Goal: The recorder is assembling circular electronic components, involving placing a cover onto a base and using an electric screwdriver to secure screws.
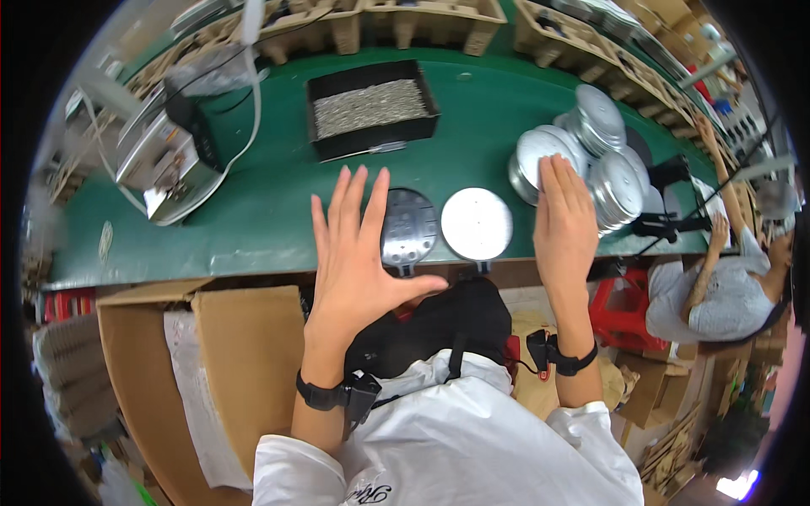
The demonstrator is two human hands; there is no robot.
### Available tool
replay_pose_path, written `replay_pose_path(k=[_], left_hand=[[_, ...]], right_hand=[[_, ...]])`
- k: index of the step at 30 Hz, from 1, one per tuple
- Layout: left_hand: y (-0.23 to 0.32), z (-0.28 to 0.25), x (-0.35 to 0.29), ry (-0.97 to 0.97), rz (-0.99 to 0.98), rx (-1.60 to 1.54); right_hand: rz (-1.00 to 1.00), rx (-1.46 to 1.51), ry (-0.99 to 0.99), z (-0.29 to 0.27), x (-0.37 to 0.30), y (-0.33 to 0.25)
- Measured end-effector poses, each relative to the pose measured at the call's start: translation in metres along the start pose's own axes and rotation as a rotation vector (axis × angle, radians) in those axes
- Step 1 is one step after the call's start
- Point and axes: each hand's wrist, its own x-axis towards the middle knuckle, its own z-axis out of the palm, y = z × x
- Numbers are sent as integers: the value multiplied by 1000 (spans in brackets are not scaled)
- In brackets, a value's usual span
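Observation:
My left hand (pixel 354 253) is raised with its fingers spread and nothing in it, partly covering a round black disc (pixel 410 226) with small holes and a short tab. Just right of that lies a round white-silver disc (pixel 477 223) with a similar dark tab at the table's front edge. My right hand (pixel 565 228) has its fingers stretched out flat, over the near side of a stack of silver round metal discs (pixel 531 160). Whether its fingertips touch the top disc I cannot tell. More stacked metal discs (pixel 616 190) stand behind and beside it.
A black tray (pixel 371 139) of small metal pins sits farther back on the green table (pixel 278 181). A metal device (pixel 164 164) with a white cable stands left. Beige moulded trays (pixel 430 25) line the back. An open cardboard box (pixel 245 363) is below left; another person (pixel 709 291) sits right.

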Motion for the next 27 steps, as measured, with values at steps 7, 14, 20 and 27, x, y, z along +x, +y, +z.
replay_pose_path(k=[7, 14, 20, 27], left_hand=[[-40, 4, -37, -41, -49, -95], [-53, 9, -44, -31, -58, -115], [-62, 16, -46, -36, -38, -85], [-79, 29, -48, 12, 45, -113]], right_hand=[[58, 588, -19, -1, -21, -97], [131, 832, -394, 34, 11, -124], [-140, 527, -365, 32, -28, -122], [-279, 473, -517, 32, -28, -115]])
